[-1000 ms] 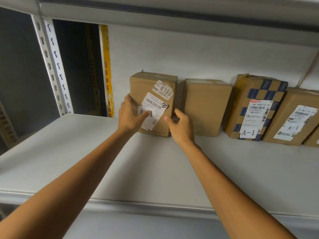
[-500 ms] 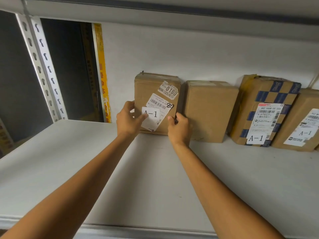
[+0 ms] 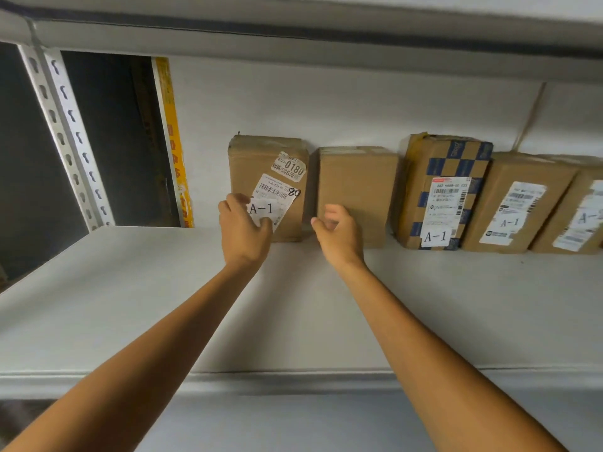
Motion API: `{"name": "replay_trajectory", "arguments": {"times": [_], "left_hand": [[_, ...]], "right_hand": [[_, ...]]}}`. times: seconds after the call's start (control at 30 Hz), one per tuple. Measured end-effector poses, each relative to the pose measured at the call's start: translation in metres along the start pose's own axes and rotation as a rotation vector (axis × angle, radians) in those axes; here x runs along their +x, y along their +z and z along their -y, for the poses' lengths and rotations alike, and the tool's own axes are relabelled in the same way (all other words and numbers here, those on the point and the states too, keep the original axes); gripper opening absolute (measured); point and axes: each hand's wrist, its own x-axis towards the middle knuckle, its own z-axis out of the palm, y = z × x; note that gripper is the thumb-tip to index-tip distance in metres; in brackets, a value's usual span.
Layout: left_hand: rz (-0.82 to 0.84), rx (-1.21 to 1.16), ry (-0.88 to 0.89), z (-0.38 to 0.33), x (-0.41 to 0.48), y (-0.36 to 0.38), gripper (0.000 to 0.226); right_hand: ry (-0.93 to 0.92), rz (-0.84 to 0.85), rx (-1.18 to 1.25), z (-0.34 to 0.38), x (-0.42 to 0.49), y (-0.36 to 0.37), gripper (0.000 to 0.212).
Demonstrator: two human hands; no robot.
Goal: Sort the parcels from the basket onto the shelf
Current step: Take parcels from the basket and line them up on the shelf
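The labelled cardboard parcel (image 3: 261, 158) stands upright at the back of the white shelf (image 3: 130, 305), leftmost in a row, just beside a plain cardboard box (image 3: 359, 177). The left hand (image 3: 244, 233) grips its lower left corner, thumb on the A-1 label (image 3: 261, 209). The right hand (image 3: 341, 236) hovers before the plain box, fingers loosely curled, holding nothing.

Five cardboard parcels stand in one row at the far side of the one shelf (image 3: 163, 288): from the left, one labelled parcel (image 3: 248, 164), one plain parcel (image 3: 357, 177), one blue-checked parcel (image 3: 447, 164), then a fourth parcel (image 3: 522, 177) and a fifth parcel (image 3: 569, 203), the last cut by the right edge. Four of the five show white labels, and the leftmost shows three of them. Two hands are up at the row, the left hand (image 3: 243, 233) and the right hand (image 3: 339, 233), and at the far left stand one perforated upright (image 3: 65, 135) and one yellow strip (image 3: 173, 141).
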Motion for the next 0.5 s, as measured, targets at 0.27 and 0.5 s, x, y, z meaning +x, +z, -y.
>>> {"name": "replay_trajectory", "arguments": {"times": [0.27,0.5], "left_hand": [[0.533,-0.077,0.171,-0.043,-0.028,0.046,0.049],[0.38,0.006,0.134,-0.056,-0.036,0.089,0.062]], "right_hand": [[-0.016,-0.152,-0.078,-0.016,0.01,-0.061,0.042],[0.039,-0.151,-0.078,-0.039,0.036,-0.076,0.067]]}}
